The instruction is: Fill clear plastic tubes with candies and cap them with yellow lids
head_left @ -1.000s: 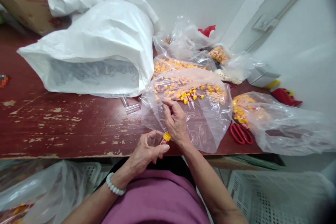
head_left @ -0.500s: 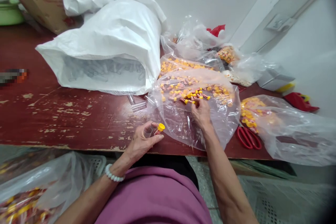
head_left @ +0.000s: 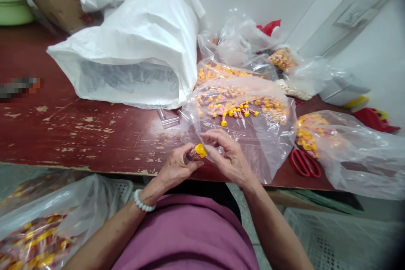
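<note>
Low over the table's front edge, my left hand (head_left: 177,164) is closed round a clear plastic tube (head_left: 189,155). A yellow cap with a red printed wrapper (head_left: 200,150) shows at the tube's mouth. Close on its right is my right hand (head_left: 229,156), fingers apart and curled, the thumb tip at the yellow cap; nothing shows gripped between them. Just beyond lies a large clear plastic bag (head_left: 265,152) with many small yellow-capped pieces (head_left: 237,110) spread at its mouth. Several empty clear tubes (head_left: 171,122) lie on the table left of that bag.
A white sack (head_left: 152,21) full of clear tubes stands open at the back. Red scissors (head_left: 305,162) lie to the right beside another bag of yellow-capped pieces (head_left: 308,135). Below the table at left is a bag of filled tubes (head_left: 34,240); a white crate (head_left: 341,236) is at lower right.
My right hand has drawn back from the pile of yellow-capped pieces to the tube in my left hand. More yellow shows at the tube's mouth. The view has shifted slightly.
</note>
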`<state>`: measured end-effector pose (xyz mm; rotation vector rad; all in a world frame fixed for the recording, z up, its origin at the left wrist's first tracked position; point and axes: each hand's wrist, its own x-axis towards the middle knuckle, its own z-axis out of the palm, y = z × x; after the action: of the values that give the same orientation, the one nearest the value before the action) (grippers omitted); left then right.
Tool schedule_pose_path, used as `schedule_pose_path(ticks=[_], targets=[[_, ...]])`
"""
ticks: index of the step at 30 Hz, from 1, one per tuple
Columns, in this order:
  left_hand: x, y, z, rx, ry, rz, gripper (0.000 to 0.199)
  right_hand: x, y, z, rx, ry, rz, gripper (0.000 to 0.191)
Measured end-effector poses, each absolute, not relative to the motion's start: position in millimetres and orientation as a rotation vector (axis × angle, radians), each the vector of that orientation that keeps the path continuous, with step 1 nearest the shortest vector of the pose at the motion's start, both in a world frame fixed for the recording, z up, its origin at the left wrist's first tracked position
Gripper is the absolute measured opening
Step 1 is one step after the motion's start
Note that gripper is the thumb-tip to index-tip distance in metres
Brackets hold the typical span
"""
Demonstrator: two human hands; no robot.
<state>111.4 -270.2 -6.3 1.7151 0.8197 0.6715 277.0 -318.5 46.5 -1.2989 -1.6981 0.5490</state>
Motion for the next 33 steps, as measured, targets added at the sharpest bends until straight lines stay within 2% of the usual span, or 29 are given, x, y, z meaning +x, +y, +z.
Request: schedule_pose_path(ticks=[7,15,22,27,30,33], targets=[[120.4,-277.4,5.7,1.935,0.777,0.536,0.014,263.5,-284.5,24.0,-1.409,-1.483,0.222,0.025],[125.4,-279.8,-0.2,1.665,0.726,0.499,0.012,263.6,-274.2,10.6,-1.383,-1.548,0.19,0.025],[112.5,-267.3,-3.9,1.337,0.809,0.636,0.02,335.3,-242.7,-24.3,-1.933,-1.392,-0.051,0.027],[110.7,-266.0,-2.3,1.298,0.845,0.66,0.022,349.7,-229.7,-38.3,-2.006,-1.423,-0.021,0.021],[111.3,-265.1,-0.2,1.298,0.868,0.677,0.023,339.6,-245.5,-23.8,-1.947,-1.388,0.045,0.025],[113.2,-262.6,0.2,1.34,0.884,0.674,0.021,314.3,-277.6,5.7,-1.651,-1.435,0.307,0.025]])
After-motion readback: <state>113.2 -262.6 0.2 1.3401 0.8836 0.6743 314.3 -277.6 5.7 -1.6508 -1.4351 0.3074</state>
